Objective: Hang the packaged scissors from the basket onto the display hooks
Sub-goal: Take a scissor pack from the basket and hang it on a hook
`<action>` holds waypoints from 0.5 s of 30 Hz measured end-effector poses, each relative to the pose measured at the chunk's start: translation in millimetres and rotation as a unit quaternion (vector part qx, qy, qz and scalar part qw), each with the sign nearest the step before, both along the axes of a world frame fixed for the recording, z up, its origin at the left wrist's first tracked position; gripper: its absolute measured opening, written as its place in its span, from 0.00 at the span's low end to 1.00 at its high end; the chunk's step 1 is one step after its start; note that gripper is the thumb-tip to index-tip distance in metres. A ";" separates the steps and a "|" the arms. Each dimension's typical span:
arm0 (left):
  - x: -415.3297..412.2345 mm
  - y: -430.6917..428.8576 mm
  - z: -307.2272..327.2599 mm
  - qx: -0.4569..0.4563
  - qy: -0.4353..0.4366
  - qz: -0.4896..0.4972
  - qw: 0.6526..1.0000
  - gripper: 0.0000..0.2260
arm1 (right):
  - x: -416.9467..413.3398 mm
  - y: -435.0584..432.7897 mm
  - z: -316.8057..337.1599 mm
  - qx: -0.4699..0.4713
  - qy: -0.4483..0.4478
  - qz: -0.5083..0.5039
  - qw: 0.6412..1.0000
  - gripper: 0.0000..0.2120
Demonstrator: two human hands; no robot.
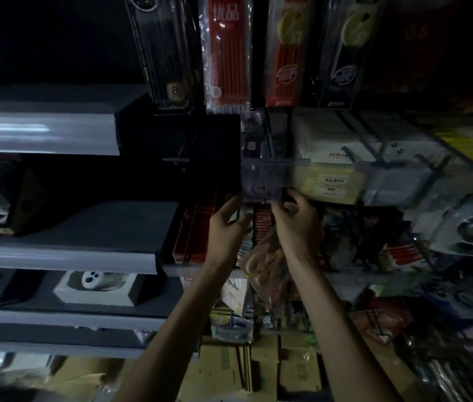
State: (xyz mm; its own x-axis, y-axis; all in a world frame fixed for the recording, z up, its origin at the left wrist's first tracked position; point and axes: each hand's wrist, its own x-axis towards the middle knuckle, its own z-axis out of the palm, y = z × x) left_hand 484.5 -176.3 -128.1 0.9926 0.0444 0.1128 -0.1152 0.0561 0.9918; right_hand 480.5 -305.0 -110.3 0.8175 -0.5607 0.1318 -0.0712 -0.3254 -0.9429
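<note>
Both arms reach up to the middle of a dim display rack. My right hand (296, 220) pinches the top of a clear packet of orange-handled scissors (264, 265), which hangs down below the hand. My left hand (226, 224) is raised just left of it, fingers curled near a thin dark hook or packet edge (239, 216); whether it grips anything is unclear. Both hands sit just under a clear plastic shelf front (275, 172). The basket is out of view.
Packets of pens and pencils (226, 53) hang above. Grey shelves (64, 253) jut out at left, one with a white boxed item (96, 282). Packaged goods crowd the right side (403, 181). Cardboard boxes (258, 369) stand on the floor below.
</note>
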 end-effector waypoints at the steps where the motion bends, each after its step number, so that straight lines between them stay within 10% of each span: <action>1: -1.7 -0.3 -0.2 -0.013 0.009 -0.008 1.000 0.17 | -0.9 0.3 -1.0 -0.007 0.000 -0.004 1.000 0.18; 8: -19.4 8.4 -0.4 -0.010 0.042 -0.039 0.998 0.17 | -32.2 7.9 -8.0 -0.110 -0.070 -0.003 0.991 0.09; 15: -69.5 31.2 20.2 0.073 -0.001 -0.149 0.986 0.15 | -55.6 14.2 -19.5 -0.097 -0.156 -0.058 0.981 0.26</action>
